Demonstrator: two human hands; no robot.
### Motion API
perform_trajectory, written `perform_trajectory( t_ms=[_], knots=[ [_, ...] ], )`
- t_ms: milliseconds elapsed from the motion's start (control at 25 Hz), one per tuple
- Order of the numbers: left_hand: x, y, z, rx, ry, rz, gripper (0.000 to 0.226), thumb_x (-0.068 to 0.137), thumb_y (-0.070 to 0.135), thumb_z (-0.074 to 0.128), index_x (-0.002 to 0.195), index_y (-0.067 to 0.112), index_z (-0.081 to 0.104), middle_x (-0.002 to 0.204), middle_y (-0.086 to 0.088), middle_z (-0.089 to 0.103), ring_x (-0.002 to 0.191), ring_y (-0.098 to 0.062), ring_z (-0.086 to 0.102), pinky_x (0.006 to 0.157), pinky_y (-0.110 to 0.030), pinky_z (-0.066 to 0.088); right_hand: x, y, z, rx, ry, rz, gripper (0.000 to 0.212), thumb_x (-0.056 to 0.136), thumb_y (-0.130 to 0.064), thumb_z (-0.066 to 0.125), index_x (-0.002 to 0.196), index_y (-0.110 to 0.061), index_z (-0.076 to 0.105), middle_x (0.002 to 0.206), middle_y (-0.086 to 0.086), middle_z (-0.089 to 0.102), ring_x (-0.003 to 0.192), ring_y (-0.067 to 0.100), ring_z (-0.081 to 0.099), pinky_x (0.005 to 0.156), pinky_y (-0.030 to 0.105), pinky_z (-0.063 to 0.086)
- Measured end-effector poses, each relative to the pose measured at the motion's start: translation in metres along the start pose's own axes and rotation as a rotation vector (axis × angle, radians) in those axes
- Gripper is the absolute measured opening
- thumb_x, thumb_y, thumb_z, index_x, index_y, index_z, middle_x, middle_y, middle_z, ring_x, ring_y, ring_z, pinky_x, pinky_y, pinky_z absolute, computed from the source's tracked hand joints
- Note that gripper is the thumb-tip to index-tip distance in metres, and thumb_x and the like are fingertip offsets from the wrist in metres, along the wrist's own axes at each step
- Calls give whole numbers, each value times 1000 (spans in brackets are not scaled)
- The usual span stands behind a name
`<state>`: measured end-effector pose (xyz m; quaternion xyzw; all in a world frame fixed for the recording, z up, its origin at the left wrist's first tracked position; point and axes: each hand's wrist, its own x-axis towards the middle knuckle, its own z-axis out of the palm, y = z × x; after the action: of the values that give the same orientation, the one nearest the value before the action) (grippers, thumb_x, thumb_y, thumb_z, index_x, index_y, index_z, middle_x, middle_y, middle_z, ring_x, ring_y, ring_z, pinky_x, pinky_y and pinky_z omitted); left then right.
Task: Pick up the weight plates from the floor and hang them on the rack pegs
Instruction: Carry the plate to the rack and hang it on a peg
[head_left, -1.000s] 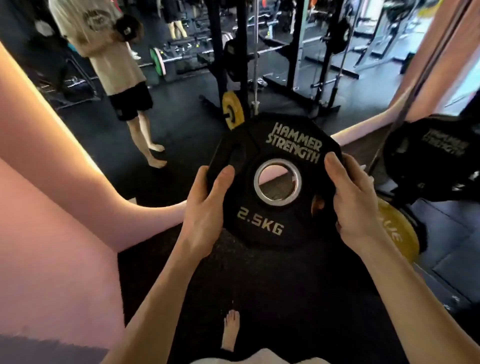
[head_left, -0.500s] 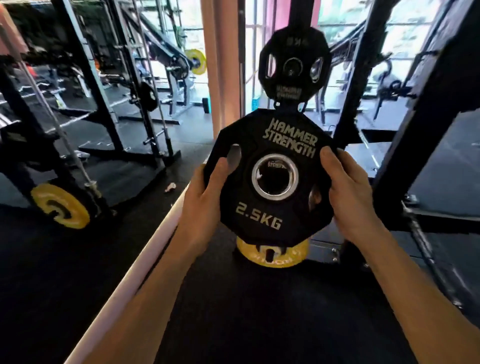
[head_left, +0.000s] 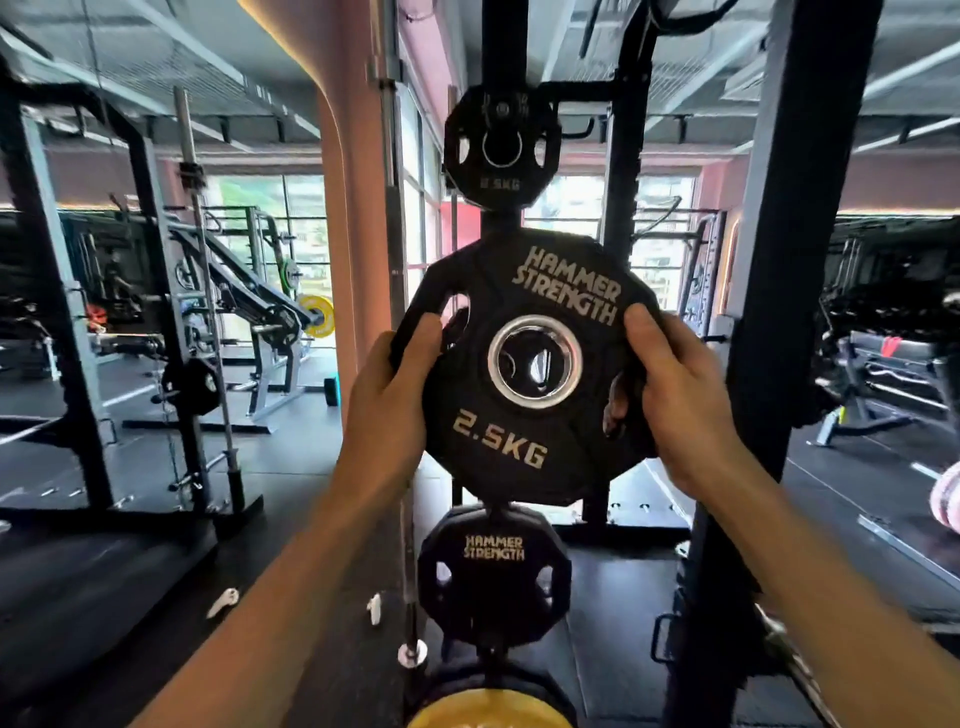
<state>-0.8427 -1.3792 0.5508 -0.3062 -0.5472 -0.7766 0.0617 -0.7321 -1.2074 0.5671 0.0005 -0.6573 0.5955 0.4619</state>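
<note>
Both hands hold a black 2.5KG plate (head_left: 524, 374) upright at chest height, face toward the camera, just in front of the rack upright (head_left: 501, 47). Left hand (head_left: 387, 410) wraps the plate's left edge, thumb over the front by a grip slot. Right hand (head_left: 675, 400) wraps the right edge, fingers curled through the right slot.

On the same upright, one small plate (head_left: 501, 148) hangs far above the held one, another black plate (head_left: 493, 577) below it, and a yellow plate (head_left: 488, 714) at the bottom.

Handling, judged: rigid, coated, light enough for one hand; the slots or the rim give a sure hold. The steel-ringed centre hole (head_left: 535, 362) must line up with a peg; I can't clearly see the peg through it.
</note>
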Motion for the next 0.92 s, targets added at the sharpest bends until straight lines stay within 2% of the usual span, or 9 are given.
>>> perform_trajectory(
  t_ms=[80,160,200,320,440,560,640,760,920],
  knots=[
    [40,9,14,-9,-25,62,28,91,52,58,99,29,70,82,8,71,82,-12,68,77,-33,53,42,-8,3,15,-6,-50,21,97,-37,52,93,-18,60,66,8,60,51,24,56,50,32,49],
    [78,18,26,-39,-16,119,24,94,48,56,98,29,69,79,10,70,78,-9,68,73,-28,52,81,-16,9,44,-17,-96,19,97,-36,53,95,-19,62,82,14,62,70,29,58,59,33,53],
    [95,21,30,-46,-17,149,23,95,46,54,97,28,68,75,12,69,74,-6,68,69,-24,52,98,-19,12,49,-24,-116,19,97,-36,53,96,-19,62,85,13,62,72,29,59,59,32,54],
    [145,30,42,-62,-33,228,28,96,43,53,106,21,68,78,12,71,74,-5,69,63,-18,52,148,-27,23,18,-30,-203,22,97,-37,53,96,-17,61,67,8,62,47,22,55,43,28,49],
    [201,36,49,-82,-42,307,25,97,43,54,98,21,67,77,8,68,74,-9,66,67,-25,52,197,-33,36,-49,-8,-299,24,97,-40,52,90,-17,57,48,1,57,34,17,50,40,27,43],
    [248,45,59,-28,-49,378,28,96,47,54,89,21,61,68,14,62,68,-6,62,63,-22,47,241,-37,45,-67,23,-345,28,97,-43,52,89,-17,56,48,3,55,35,19,50,45,31,44],
    [281,46,64,-15,-53,412,31,95,50,54,87,21,60,70,11,61,69,-8,61,65,-26,47,270,-37,51,-78,48,-365,31,97,-42,52,93,-12,57,51,2,57,35,17,51,43,29,44],
    [327,44,72,73,-43,467,45,92,59,51,94,15,62,82,1,63,80,-15,63,76,-41,50,309,-35,61,-84,91,-384,35,96,-42,53,99,-7,58,60,3,58,35,14,51,40,24,43],
    [372,33,77,206,48,467,52,94,61,44,108,16,64,100,-1,69,92,-15,65,83,-38,50,354,-24,72,-173,100,-395,40,97,-45,51,102,-6,58,63,5,59,36,13,51,42,24,44]
  ],
)
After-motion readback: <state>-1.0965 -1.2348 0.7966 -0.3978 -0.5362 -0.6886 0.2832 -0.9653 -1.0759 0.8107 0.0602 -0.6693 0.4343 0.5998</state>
